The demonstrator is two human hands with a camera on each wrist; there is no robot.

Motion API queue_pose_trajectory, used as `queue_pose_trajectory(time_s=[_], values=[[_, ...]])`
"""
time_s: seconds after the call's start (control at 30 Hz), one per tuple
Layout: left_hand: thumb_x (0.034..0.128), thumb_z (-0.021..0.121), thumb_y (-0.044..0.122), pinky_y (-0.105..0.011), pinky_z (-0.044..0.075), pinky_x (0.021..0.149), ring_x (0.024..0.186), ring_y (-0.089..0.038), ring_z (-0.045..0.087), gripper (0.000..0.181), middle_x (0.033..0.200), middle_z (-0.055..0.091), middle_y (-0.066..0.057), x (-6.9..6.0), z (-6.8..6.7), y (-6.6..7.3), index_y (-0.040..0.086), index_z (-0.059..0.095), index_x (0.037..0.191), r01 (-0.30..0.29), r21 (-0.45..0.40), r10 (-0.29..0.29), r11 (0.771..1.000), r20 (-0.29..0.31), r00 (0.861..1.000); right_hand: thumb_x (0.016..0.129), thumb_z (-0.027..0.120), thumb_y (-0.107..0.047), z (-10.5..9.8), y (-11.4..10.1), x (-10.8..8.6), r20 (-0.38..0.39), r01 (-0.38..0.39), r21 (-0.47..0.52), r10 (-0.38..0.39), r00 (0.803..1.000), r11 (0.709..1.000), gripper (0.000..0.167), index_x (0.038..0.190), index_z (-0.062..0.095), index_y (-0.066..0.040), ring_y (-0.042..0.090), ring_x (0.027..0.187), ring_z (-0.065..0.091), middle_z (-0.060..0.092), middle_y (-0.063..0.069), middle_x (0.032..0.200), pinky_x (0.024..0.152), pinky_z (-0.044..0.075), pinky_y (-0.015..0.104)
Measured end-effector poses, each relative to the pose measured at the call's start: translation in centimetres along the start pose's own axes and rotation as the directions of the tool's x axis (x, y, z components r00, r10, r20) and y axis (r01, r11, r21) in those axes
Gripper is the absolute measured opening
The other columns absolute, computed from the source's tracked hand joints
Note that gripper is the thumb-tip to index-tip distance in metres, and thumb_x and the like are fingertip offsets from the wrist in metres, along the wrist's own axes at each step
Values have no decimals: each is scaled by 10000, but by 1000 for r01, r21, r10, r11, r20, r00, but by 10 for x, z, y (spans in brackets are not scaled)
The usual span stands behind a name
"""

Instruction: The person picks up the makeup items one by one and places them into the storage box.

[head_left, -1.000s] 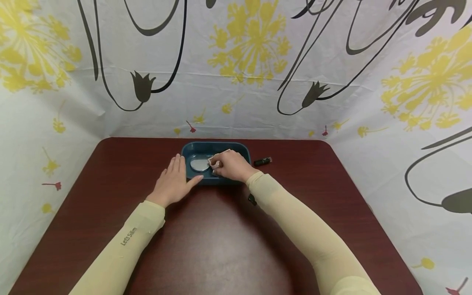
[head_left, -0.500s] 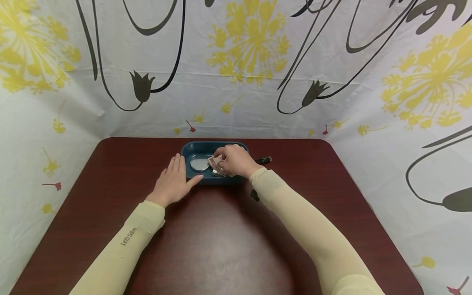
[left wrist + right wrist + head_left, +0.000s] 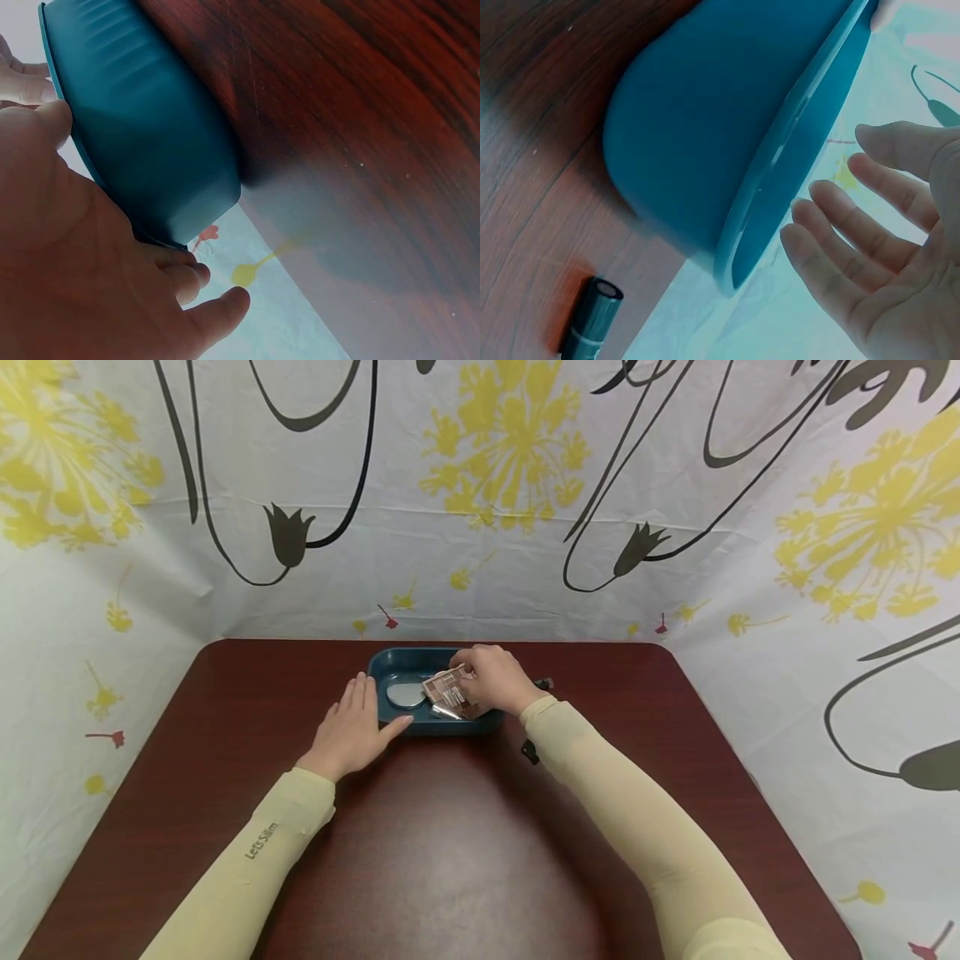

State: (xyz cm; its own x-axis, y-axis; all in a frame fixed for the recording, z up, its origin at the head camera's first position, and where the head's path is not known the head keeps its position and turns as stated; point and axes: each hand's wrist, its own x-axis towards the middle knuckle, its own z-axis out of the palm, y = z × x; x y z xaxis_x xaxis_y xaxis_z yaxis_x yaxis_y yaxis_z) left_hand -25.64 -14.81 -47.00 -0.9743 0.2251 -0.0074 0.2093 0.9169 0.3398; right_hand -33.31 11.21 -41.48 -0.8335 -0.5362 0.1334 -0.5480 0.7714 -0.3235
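Observation:
A dark blue tray (image 3: 422,660) sits near the table's far edge. Inside it lie a round silver disc (image 3: 407,695), an eyeshadow palette (image 3: 444,687) and a small silver tube (image 3: 444,712) partly under the palette. My left hand (image 3: 351,731) rests on the tray's left end, fingers straight, thumb at the near rim. Over the tray's right end hovers my right hand (image 3: 497,681), hiding part of the palette in the head view. In the right wrist view its fingers (image 3: 832,247) are loosely bent, apart from the rim, with nothing between them.
Right of the tray, a black cylinder (image 3: 545,683) lies partly behind my right hand. A second small black item (image 3: 530,752) is half hidden by the right sleeve. A patterned cloth (image 3: 480,568) hangs behind the dark red table (image 3: 450,860).
My right hand has let go of the eyeshadow palette and moved up and right, uncovering the palette and the silver tube in the tray. The left hand has stayed put.

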Motion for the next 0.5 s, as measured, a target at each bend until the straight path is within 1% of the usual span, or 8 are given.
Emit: queue_pose_trajectory(time_s=[0.2, 0.33, 0.4, 0.5], values=[[937, 370, 765, -609, 211, 1160, 1518, -412, 54, 1093, 1651, 25, -262, 0, 1, 1, -58, 56, 1584, 2, -3, -2, 1000, 0, 1000, 969, 668, -228, -4, 11, -5, -43, -34, -14, 34, 999, 999, 282, 1239, 714, -162, 168, 851, 591, 681, 67, 1050, 722, 503, 381], [939, 389, 753, -614, 212, 1157, 1516, -416, 62, 1086, 1650, 32, -261, 0, 1, 0, -57, 63, 1585, 1, -7, -1, 1000, -6, 1000, 970, 669, -247, -7, 19, -8, -65, -64, -18, 63, 996, 998, 298, 1256, 701, -173, 165, 785, 583, 655, 14, 966, 691, 491, 378], [942, 395, 746, -614, 214, 1157, 1516, -416, 64, 1081, 1651, 32, -261, 0, 1, 0, -57, 64, 1584, 1, -7, -1, 1000, -6, 1000, 972, 662, -254, -8, 23, -10, -76, -74, -20, 72, 995, 997, 301, 1260, 697, -175, 160, 776, 589, 658, 4, 957, 688, 497, 380], [944, 399, 742, -618, 213, 1155, 1515, -422, 66, 1079, 1649, 34, -265, -1, 1, 0, -62, 67, 1582, 1, -9, -1, 1000, -8, 1000, 976, 658, -261, -9, 31, -12, -96, -90, -21, 87, 992, 996, 289, 1251, 698, -184, 155, 816, 607, 668, 2, 986, 716, 513, 387]])
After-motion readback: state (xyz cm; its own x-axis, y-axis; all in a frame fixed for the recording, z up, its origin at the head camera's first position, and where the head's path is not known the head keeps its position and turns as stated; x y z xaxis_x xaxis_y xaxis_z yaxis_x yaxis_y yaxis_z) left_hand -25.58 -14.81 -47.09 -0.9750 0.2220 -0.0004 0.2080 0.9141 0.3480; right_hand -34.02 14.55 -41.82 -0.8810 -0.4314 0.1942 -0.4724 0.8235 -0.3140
